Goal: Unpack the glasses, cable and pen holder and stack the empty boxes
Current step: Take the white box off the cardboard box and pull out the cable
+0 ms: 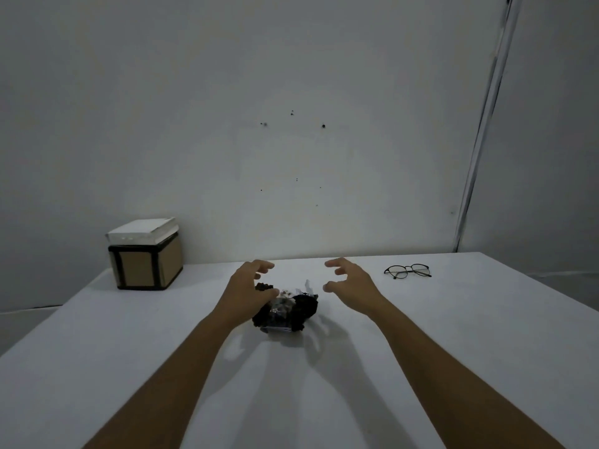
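**Two bare forearms (181, 367) stretched out, and something slippery to grab**

They come in from the near edge of the white tabletop (453, 351) toward its middle. The left hand (249, 283) hangs with loosely curled, spread fingers over the left end of a black tangled bundle in a crinkly clear plastic bag (285, 311). The thumb looks right at the bag, but I can't tell if it's touching. The right hand (351, 280) sits just right of the bundle with its fingers apart and bent, holding nothing, and there's a visible gap.

I'm guessing that's the cable. It should be light and floppy, and the film is probably slick, so pinching only plastic may let the wad slide around inside. I'd cup it from both ends, or take the loose flap sticking up on the far side to open it.

The thin black wire-frame glasses (407, 271) lie near the far edge, off to the right. They look fragile, so I'd lift them by the bridge, not the lenses. At the far-left corner a white flat box (142, 233) sits on a brown cardboard box with black edging (146, 267). Can't spot the pen holder.
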{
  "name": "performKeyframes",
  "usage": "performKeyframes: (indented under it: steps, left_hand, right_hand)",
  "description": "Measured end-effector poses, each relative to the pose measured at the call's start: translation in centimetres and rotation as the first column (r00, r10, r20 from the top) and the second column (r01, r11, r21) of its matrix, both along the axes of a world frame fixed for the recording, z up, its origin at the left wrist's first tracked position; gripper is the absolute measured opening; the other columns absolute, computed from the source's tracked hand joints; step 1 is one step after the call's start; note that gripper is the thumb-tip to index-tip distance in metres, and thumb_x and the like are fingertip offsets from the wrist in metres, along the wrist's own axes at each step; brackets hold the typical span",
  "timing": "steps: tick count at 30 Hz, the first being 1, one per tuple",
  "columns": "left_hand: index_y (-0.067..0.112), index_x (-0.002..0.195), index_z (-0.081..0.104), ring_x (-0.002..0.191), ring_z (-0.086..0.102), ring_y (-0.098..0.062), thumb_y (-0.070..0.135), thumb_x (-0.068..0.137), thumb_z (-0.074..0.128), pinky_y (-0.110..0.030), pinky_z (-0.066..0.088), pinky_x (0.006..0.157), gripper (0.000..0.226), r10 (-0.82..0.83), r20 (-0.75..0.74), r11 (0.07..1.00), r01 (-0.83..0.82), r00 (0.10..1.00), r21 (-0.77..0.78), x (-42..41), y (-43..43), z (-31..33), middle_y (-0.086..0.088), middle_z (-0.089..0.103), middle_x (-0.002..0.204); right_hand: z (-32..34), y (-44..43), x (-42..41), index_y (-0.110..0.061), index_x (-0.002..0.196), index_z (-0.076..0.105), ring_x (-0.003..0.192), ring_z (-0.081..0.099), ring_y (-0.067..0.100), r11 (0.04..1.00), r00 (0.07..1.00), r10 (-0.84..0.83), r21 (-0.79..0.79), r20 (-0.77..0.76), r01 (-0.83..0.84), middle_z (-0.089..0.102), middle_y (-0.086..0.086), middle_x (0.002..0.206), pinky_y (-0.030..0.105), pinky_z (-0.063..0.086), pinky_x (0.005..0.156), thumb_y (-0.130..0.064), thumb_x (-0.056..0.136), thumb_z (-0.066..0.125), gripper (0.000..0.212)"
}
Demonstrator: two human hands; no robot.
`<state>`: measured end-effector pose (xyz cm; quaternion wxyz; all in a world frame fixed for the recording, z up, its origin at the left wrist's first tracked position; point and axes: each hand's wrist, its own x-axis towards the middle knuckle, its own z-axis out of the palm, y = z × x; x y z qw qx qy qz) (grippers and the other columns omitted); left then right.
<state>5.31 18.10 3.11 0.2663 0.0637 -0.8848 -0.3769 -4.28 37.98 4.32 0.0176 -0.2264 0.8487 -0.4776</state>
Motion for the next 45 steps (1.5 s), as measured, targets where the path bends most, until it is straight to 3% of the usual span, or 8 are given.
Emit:
performKeyframes:
  steps: [5,8,16,19,24,28,41,45]
  left_hand:
    - [0.027,0.117,0.055,0.097,0.053,-0.017,0.026,0.078,0.071,-0.021,0.039,0.075,0.042,0.02,0.088,0.999,-0.023,0.996,0.035,0.9,-2.0,-2.0,0.003,0.048,0.114]
    - [0.03,0.119,0.053,0.102,0.055,-0.018,0.033,0.078,0.07,-0.025,0.042,0.083,0.044,0.03,0.15,0.997,-0.041,0.988,0.068,0.8,-2.5,-3.1,0.004,0.044,0.113]
    - [0.028,0.113,0.057,0.095,0.054,-0.016,0.028,0.078,0.07,-0.023,0.041,0.079,0.037,0.046,0.144,0.997,-0.053,0.988,0.049,-1.6,-2.8,-4.2,-0.003,0.047,0.107]
    - [0.023,0.114,0.057,0.09,0.059,-0.025,0.023,0.082,0.067,-0.031,0.054,0.08,0.033,0.037,0.107,0.996,-0.045,0.994,0.071,-3.3,-3.2,-3.3,-0.007,0.044,0.103]
    - [0.019,0.118,0.055,0.101,0.057,-0.026,0.02,0.082,0.068,-0.041,0.052,0.09,0.039,0.014,0.055,0.988,-0.022,0.998,0.153,-7.6,-4.7,-2.0,-0.008,0.045,0.111]
    - [0.017,0.126,0.05,0.105,0.048,-0.014,0.017,0.081,0.069,-0.025,0.042,0.097,0.049,-0.014,0.043,0.992,0.008,0.999,0.13,-11.4,-6.3,-2.2,-0.007,0.042,0.121]
    - [0.016,0.132,0.044,0.118,0.047,-0.024,0.016,0.082,0.067,-0.029,0.039,0.103,0.055,-0.013,0.163,0.994,-0.006,0.987,0.112,-16.8,-9.1,-5.0,-0.011,0.037,0.128]
    - [0.016,0.133,0.042,0.121,0.046,-0.024,0.021,0.084,0.065,-0.026,0.038,0.1,0.054,-0.017,0.171,0.995,0.0,0.985,0.102,-17.0,-9.3,-5.1,-0.01,0.037,0.129]
  right_hand:
    - [-1.4,-1.7,1.0,-0.027,0.122,0.053,0.073,0.062,0.018,0.984,0.979,0.133,0.097,0.157,-0.149,0.057,0.007,0.113,0.025,0.051,0.061,-0.041,0.083,0.062,0.043]
    - [-2.5,-2.6,1.1,-0.026,0.126,0.052,0.061,0.063,0.017,0.972,0.957,0.165,0.126,0.24,-0.199,0.057,0.006,0.109,0.025,0.056,0.059,-0.036,0.083,0.065,0.046]
    - [-3.8,-5.1,-0.6,-0.013,0.119,0.06,0.105,0.057,0.026,0.975,0.98,0.13,0.157,0.151,-0.154,0.058,0.011,0.114,0.028,0.047,0.084,-0.013,0.081,0.067,0.038]
    - [-3.3,-6.2,-2.2,-0.013,0.121,0.058,0.101,0.056,0.023,0.99,0.988,0.096,0.092,0.122,-0.107,0.057,0.007,0.107,0.027,0.046,0.082,-0.012,0.083,0.064,0.039]
    - [-2.2,-8.6,-6.1,-0.015,0.117,0.058,0.098,0.056,0.021,0.998,0.992,0.068,-0.025,0.109,-0.065,0.058,0.004,0.105,0.025,0.044,0.079,-0.011,0.084,0.058,0.033]
    - [-2.2,-10.9,-9.6,-0.018,0.114,0.059,0.089,0.052,0.015,0.997,0.996,0.072,-0.034,0.054,-0.07,0.058,-0.001,0.099,0.013,0.035,0.059,-0.011,0.084,0.057,0.031]
    - [-4.2,-14.0,-15.2,-0.012,0.109,0.06,0.075,0.05,0.014,0.997,0.997,0.036,0.059,0.063,-0.04,0.057,0.003,0.092,0.008,0.036,0.051,-0.009,0.083,0.057,0.026]
    - [-4.7,-14.5,-15.4,-0.015,0.126,0.051,0.085,0.05,0.016,0.997,0.997,0.024,0.071,0.077,-0.029,0.053,0.003,0.101,0.009,0.035,0.057,-0.016,0.085,0.058,0.041]
